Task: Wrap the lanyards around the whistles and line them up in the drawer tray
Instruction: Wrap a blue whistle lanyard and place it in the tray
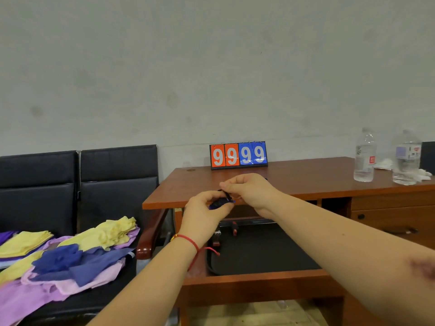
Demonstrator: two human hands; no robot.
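Two wrapped whistles already sit in our black drawer tray while our left hand grips a blue whistle and our right hand pinches its lanyard mid-wrap.

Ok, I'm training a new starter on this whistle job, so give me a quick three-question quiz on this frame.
1. True or false: the scoreboard on the desk shows 9999.
2. What does the left hand hold? A) a water bottle B) a blue whistle C) a cloth
3. What does the right hand pinch above the whistle?

Key
1. True.
2. B.
3. The dark lanyard. The black drawer tray lies below the hands, with small red and black items at its far edge, too small to name.
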